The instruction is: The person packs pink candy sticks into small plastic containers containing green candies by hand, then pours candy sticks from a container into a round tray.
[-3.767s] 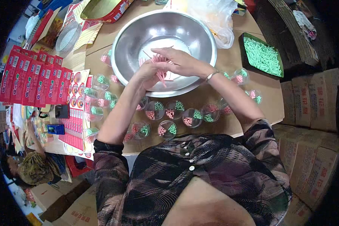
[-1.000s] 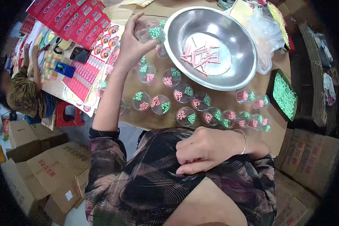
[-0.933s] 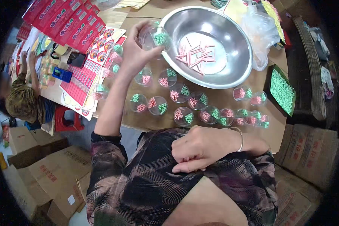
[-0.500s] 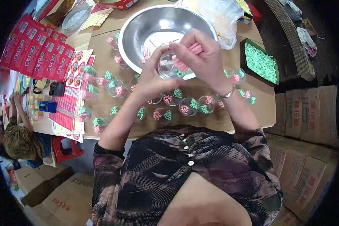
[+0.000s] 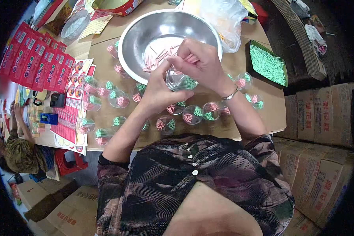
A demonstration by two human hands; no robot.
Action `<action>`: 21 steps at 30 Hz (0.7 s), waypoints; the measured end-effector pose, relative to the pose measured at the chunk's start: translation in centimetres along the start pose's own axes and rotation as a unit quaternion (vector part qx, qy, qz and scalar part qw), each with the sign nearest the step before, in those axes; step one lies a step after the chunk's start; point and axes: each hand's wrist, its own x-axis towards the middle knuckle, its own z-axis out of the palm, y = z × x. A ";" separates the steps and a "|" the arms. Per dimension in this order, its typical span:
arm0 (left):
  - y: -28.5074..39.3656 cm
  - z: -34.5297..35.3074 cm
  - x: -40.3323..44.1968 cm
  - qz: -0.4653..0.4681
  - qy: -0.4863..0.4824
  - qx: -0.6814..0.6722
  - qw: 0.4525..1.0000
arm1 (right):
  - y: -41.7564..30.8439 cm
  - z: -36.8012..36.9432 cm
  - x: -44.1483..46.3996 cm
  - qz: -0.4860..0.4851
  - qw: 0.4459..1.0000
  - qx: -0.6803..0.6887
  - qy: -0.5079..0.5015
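My left hand (image 5: 161,89) is wrapped round a clear round cup (image 5: 177,82) with green sticks inside, at the near rim of the steel bowl (image 5: 130,59). Over the cup's mouth, my right hand (image 5: 202,67) grips a bundle of pink sticks (image 5: 190,59), their lower ends at the cup opening. Loose pink sticks (image 5: 157,57) lie in the bowl. Several clear cups with pink and green sticks stand around it, such as one cup (image 5: 192,115) in front and another (image 5: 119,98) to the left.
At the right is a black tray of green sticks (image 5: 267,65). Clear plastic bags (image 5: 224,23) lie behind the bowl. Red printed packets (image 5: 35,59) and sticker sheets (image 5: 69,118) are at the left. Another person (image 5: 21,153) sits at far left; cartons (image 5: 318,118) stand at right.
Half a second ago the pink bundle was beside the cup and more visible; now it is lower, over the cup's mouth. Earlier, my left hand held the cup alone, away from my right hand.
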 end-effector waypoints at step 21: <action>0.3 -0.2 0.1 0.029 -0.036 0.038 0.998 | -0.8 -1.1 0.8 0.065 0.995 0.001 -0.082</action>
